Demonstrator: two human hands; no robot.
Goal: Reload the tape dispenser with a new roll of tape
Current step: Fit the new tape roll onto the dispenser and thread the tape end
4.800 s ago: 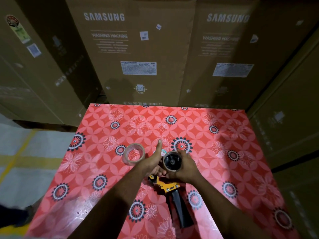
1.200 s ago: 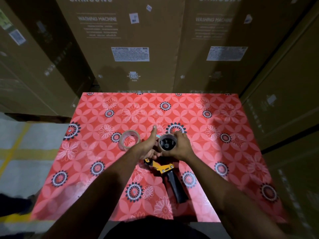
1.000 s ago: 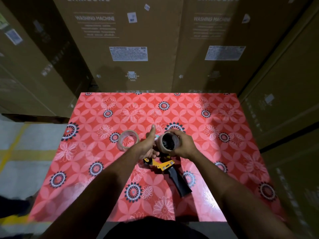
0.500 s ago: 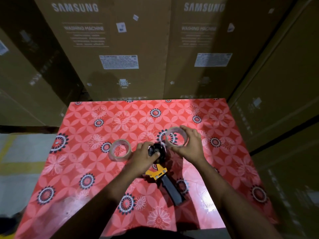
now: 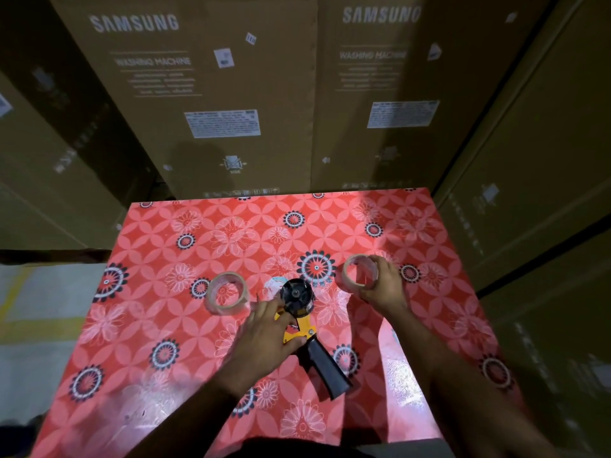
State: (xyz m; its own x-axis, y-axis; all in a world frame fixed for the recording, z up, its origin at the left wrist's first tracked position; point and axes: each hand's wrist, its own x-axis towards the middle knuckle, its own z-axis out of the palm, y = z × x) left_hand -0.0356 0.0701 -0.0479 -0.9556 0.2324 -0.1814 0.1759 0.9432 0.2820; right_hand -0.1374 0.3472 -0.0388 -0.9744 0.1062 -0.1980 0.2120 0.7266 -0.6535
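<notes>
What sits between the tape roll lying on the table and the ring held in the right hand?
In the head view, the dispenser's black hub stands between the tape roll and the ring in the right hand.

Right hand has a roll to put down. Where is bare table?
Free: the table right of the right hand, out to the boxes; the far strip; the near-left corner. Crowded: the centre, where the left hand is on the tape dispenser, the other roll beside it.
</notes>
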